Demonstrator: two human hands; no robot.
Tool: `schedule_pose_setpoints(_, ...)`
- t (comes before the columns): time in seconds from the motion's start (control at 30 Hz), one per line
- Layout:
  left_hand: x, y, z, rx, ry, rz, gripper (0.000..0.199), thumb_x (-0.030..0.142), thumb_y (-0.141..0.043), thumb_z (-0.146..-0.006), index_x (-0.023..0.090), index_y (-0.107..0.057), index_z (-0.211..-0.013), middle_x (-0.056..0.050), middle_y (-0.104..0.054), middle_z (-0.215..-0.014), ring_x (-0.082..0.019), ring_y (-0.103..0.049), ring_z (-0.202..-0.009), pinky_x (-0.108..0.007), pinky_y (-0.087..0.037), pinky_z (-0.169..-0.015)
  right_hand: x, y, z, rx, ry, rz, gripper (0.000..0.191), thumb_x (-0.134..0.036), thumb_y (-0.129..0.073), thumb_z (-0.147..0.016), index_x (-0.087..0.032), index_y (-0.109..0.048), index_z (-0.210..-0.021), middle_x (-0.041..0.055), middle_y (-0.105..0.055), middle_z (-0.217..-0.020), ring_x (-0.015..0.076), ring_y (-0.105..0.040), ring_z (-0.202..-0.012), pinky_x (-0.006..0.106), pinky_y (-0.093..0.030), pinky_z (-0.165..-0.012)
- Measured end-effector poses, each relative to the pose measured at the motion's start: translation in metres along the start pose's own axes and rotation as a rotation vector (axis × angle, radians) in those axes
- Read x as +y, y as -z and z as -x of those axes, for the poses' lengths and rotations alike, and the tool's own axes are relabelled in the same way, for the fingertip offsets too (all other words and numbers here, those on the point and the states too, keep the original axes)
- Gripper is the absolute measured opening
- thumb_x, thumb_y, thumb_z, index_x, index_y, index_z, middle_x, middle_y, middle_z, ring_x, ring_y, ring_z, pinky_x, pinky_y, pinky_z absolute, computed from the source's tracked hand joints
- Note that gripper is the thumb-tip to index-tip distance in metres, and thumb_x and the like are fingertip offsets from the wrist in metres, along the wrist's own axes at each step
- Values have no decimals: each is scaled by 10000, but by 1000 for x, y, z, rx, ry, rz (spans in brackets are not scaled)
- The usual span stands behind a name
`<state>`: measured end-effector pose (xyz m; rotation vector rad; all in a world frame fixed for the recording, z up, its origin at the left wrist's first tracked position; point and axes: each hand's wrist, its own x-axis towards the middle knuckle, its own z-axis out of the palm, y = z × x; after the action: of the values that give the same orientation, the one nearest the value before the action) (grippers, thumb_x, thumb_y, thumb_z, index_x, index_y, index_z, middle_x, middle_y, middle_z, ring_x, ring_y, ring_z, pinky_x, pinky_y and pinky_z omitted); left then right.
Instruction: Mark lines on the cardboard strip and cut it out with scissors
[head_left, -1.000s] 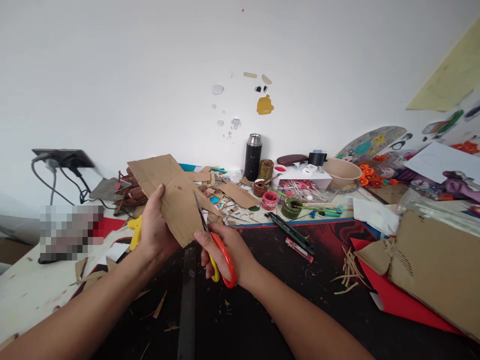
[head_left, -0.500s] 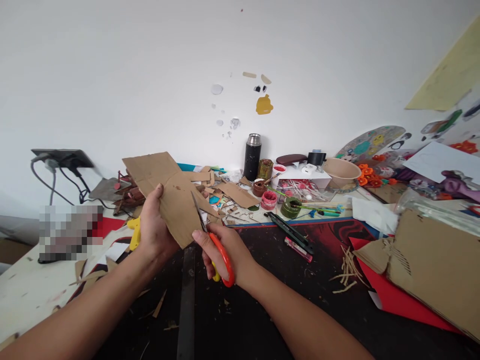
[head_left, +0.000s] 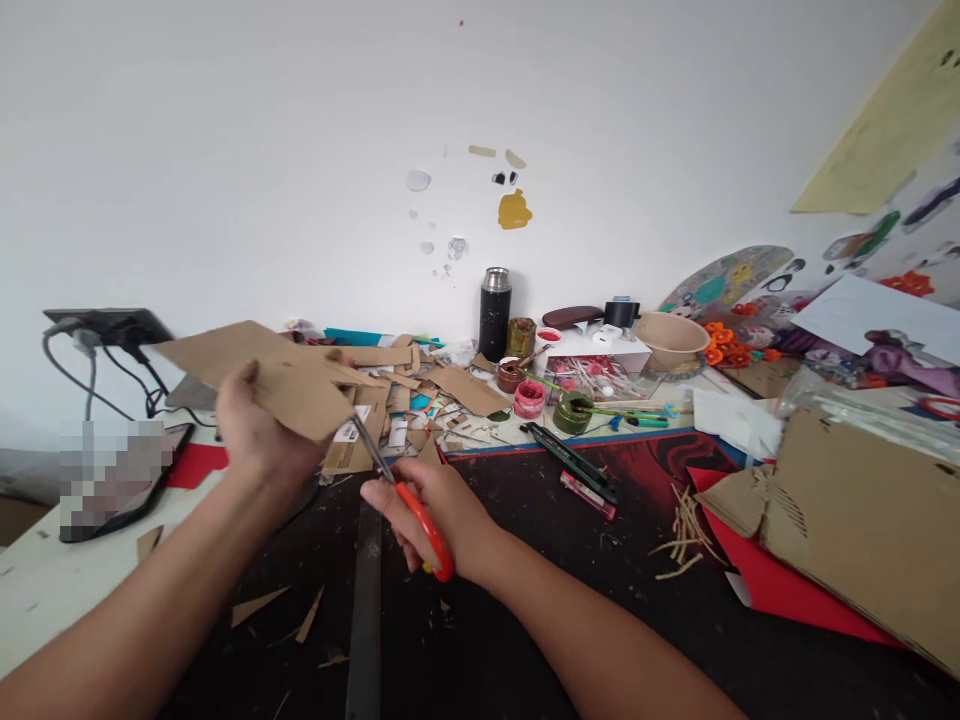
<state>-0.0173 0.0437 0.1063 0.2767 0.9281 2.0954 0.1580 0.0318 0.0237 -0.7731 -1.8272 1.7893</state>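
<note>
My left hand (head_left: 262, 440) grips a flat piece of brown cardboard (head_left: 300, 388) from below, with the thumb on top and the other fingers mostly hidden beneath. My right hand (head_left: 442, 510) is wrapped round the orange handle of a pair of scissors (head_left: 424, 528). The blades point up and left and look nearly closed, their tips at the cardboard's right corner. Whether the tips touch it I cannot tell. Below my hands a metal ruler (head_left: 366, 610) lies lengthwise on the dark mat (head_left: 480, 640).
Cardboard scraps (head_left: 465, 390) pile up behind my hands. Paint jars (head_left: 529, 400), a black flask (head_left: 495, 315) and a green cutter (head_left: 570, 463) stand or lie beyond. A cardboard sheet (head_left: 870, 540) rests on red paper at right. A phone (head_left: 161, 485) lies at left.
My left hand has moved left with the cardboard and tilted it flatter. The scissors have come away from the middle of the cardboard to its right corner. The view has turned slightly right.
</note>
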Motion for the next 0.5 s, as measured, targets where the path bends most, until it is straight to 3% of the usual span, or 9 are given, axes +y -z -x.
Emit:
schedule_pose_setpoints(0.07,13,-2,-7,18,-53,26,520,440,-333,-1111,110,-704,-1266,-135,-825,-996,-282,-826,-1004,-392,-696,-857,3,-2,2,-53,15,31,512,-715,-747,-974,-230,-599,-903,-64,-581,-556,119,-581,-411,187,-405,-407)
schedule_pose_setpoints(0.17,23,-1,-12,-23,-16,26,535,478,-353,-1115,110,-693,-1302,-144,-830,-1016,-297,-824,-1001,-409,-706,-816,8,-4,2,-57,9,38,509,-715,-764,-961,-230,-614,-916,-60,-594,-579,120,-582,-416,191,-402,-394)
schedule_pose_setpoints(0.3,20,2,-11,-106,40,-37,546,469,-326,-1130,116,-693,-1326,-148,-833,-1024,-308,-836,-885,-392,-687,-623,7,0,-1,-9,-36,0,462,-687,-718,-1004,-234,-627,-1002,-78,-573,-565,113,-560,-394,187,-407,-378)
schedule_pose_setpoints(0.5,17,5,-9,-163,123,-111,565,457,-296,-1146,108,-672,-1384,-173,-836,-1119,-308,-855,-902,-387,-691,-609,-2,4,-1,-9,-31,-100,439,-651,-717,-1006,-225,-617,-1044,-95,-575,-574,98,-531,-376,183,-431,-369)
